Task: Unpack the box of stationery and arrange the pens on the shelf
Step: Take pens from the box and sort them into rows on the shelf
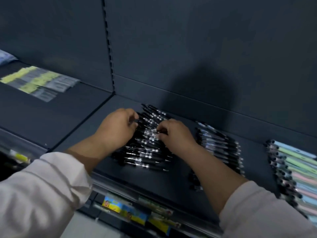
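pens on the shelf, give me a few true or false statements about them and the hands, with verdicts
1. Both the left hand and the right hand have their fingers curled into the pile of black pens. True.
2. The pastel pens lie to the left of the black pile. False: they lie at the far right of the shelf.
3. A row of dark pens lies between the black pile and the pastel pens. True.
4. The black pens stand upright in a cup. False: they lie flat on the shelf in a loose heap.
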Demonstrator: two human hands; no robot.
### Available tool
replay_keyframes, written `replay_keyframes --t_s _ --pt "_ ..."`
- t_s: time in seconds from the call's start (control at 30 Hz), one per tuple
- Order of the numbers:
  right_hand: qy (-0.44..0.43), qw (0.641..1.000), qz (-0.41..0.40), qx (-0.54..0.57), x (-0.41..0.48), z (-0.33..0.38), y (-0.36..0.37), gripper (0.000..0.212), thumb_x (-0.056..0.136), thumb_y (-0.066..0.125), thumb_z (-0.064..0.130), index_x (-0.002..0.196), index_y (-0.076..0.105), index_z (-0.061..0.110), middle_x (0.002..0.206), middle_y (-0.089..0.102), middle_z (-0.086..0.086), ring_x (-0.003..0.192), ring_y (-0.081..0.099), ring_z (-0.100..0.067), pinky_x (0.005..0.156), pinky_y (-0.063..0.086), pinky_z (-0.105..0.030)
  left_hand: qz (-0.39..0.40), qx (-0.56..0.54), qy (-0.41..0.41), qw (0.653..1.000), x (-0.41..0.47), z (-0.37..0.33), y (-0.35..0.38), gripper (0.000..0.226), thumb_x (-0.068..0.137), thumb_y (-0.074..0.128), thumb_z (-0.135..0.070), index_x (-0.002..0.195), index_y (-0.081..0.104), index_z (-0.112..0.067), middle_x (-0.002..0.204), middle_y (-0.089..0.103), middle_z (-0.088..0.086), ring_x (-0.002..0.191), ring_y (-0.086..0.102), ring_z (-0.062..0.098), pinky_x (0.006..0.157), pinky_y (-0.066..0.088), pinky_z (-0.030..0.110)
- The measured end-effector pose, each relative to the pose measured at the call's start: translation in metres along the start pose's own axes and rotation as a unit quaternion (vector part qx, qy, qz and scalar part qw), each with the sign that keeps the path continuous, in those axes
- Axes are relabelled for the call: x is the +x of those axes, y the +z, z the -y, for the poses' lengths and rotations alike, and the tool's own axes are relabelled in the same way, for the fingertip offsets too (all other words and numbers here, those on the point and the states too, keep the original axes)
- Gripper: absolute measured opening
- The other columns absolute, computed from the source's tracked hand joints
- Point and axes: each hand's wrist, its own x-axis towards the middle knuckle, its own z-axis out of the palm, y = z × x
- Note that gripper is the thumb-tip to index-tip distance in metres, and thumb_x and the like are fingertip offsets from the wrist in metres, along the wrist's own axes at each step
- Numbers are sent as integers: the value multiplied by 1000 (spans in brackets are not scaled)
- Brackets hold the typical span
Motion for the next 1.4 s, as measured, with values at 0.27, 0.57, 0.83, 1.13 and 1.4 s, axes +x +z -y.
replay_keyframes --t_s 0.27,0.57,0.83,1.13,1.4 --pt "111 987 -113 0 -41 -68 -44 22 93 56 18 113 65 12 115 58 -8 111 51 -26 91 40 -28 36 -23 87 995 8 -41 26 25 89 59 -17 113 62 -14 105 56 4 100 56 23 86 42 27" --pt "207 975 -81 -17 -87 -144 -65 44 100 43 28 141 43 12 146 40 -9 135 35 -25 109 27 -27 173 -16 190 966 31 -118 108 47 96 47 -22 141 39 -13 146 38 7 134 34 22 111 24 27" --pt "195 981 -15 -5 -44 -173 -61 52 102 37 26 150 24 14 156 24 -8 143 22 -23 118 17 -34 230 80 181 953 76 -147 152 52 100 36 -26 149 23 -16 158 16 6 145 11 24 117 7 30" --pt "204 978 2 29 -23 -201 -58 35 100 36 15 119 60 32 124 49 -1 120 36 -25 108 30 -44 219 144 135 956 81 -147 166 45 97 32 -39 139 41 -27 132 38 5 124 31 25 103 25 34" --pt "217 972 -60 71 -34 -201 -57 38 102 36 27 136 50 16 140 46 -9 129 39 -28 111 30 -36 232 62 107 965 64 -144 157 50 99 32 -39 147 27 -26 154 18 0 140 14 22 112 13 32"
